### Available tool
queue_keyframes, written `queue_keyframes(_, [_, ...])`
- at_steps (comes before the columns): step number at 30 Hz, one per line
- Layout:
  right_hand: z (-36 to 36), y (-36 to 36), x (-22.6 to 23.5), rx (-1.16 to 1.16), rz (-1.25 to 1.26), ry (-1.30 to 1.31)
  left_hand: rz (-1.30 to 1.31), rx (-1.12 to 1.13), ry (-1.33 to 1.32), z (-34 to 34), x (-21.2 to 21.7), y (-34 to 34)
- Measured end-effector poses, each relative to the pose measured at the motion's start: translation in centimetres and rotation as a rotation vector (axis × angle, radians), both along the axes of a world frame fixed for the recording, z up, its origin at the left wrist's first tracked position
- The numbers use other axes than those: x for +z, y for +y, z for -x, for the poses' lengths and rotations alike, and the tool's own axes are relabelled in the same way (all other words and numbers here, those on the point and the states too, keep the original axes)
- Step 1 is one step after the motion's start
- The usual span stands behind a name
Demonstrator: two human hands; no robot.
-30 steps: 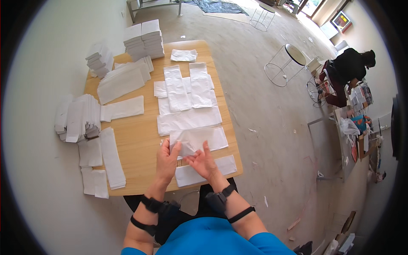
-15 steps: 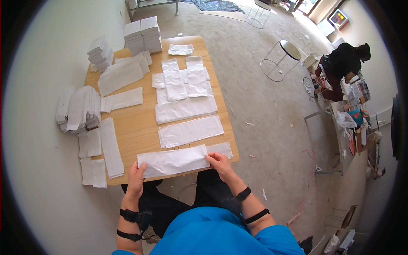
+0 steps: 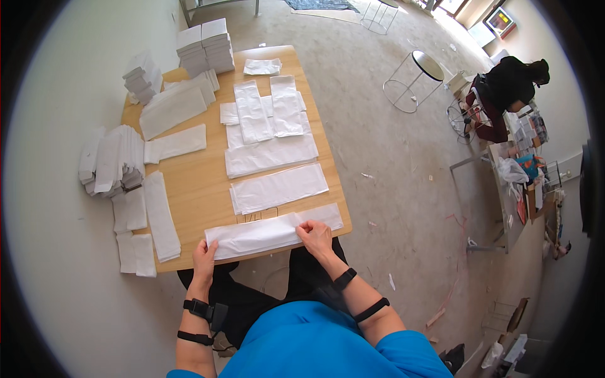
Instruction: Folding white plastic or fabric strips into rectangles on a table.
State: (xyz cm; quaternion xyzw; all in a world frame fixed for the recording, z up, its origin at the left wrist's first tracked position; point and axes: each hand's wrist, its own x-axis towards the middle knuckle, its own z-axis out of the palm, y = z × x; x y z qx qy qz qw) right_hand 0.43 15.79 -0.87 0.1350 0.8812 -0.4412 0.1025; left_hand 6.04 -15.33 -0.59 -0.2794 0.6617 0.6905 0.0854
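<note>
Head view — white stacks (image 3: 116, 160) crowd the table (image 3: 201, 183) beyond the left hand (image 3: 203, 259)

On my feed the sheet (image 3: 255, 238) at 7 o'clock is plain white, like the stacks (image 3: 217, 57) at 11 o'clock. I read the table (image 3: 195, 183) at 9 as tan with faint wood grain. The shirt (image 3: 302, 343) at 6 is bright blue; the strap (image 3: 372, 310) at 5, black. The floor (image 3: 378, 233) at 4 reaches me mottled grey-beige. At 2 I get a black top (image 3: 507, 82) and maroon trousers (image 3: 495, 130).
</note>
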Motion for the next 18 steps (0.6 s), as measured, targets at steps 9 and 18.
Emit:
queue_keyframes(9, [0.4, 0.1, -0.5, -0.021, -0.006, -0.064, 0.477, -0.098, -0.095, 0.4, 1.5, 1.7])
queue_keyframes(18, [0.6, 0.2, -0.4, -0.021, 0.013, -0.081, 0.625, -0.527, 0.477, 2.8, 3.5, 14.2])
